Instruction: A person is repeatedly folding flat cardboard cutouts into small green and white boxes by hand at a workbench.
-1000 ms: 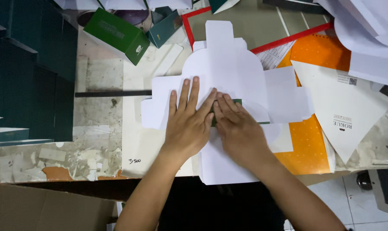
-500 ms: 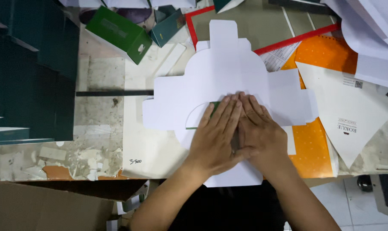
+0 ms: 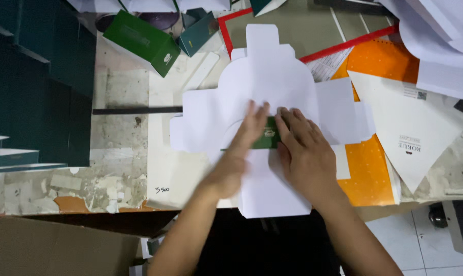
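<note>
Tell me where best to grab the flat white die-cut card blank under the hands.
Probably the narrow top tab of the white card blank, from the far side: it juts out alone, clear of the left hand and right hand pressing its middle.

Even, bright overhead light; white die-cut card (image 3: 272,87) near overexposed. Soft shadows only. Left hand (image 3: 239,153) motion-blurred, right hand (image 3: 305,153) sharper. Dark left edge.

Both hands (image 3: 272,153) flat on white die-cut card (image 3: 272,82); left blurred.
</note>
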